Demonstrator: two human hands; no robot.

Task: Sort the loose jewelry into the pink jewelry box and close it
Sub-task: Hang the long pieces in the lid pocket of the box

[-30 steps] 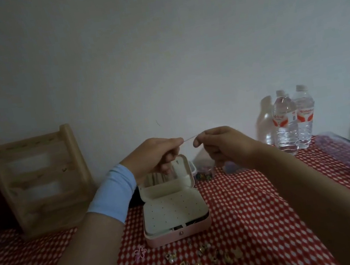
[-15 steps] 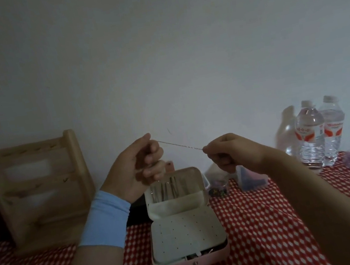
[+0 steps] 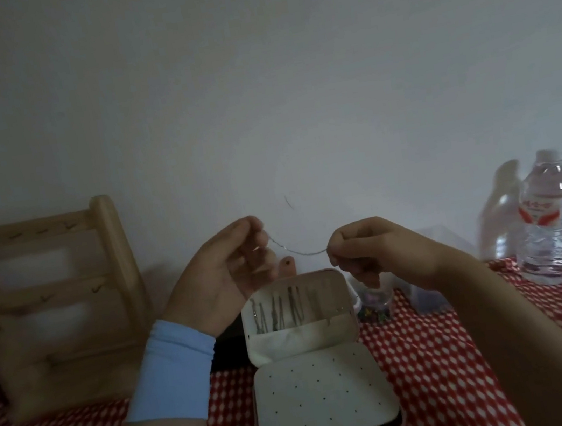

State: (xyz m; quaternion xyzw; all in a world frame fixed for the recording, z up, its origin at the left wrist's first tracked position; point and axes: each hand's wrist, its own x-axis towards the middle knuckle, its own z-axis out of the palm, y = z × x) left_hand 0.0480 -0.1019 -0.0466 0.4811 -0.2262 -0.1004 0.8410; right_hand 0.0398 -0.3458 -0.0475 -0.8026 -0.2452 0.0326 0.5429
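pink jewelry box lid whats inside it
Several thin chains hang in a row inside the open lid, above a cream pocket. Whatever the pocket holds is covered.

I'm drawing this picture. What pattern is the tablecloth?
The tablecloth is red with small white checks, clearest in the head view.
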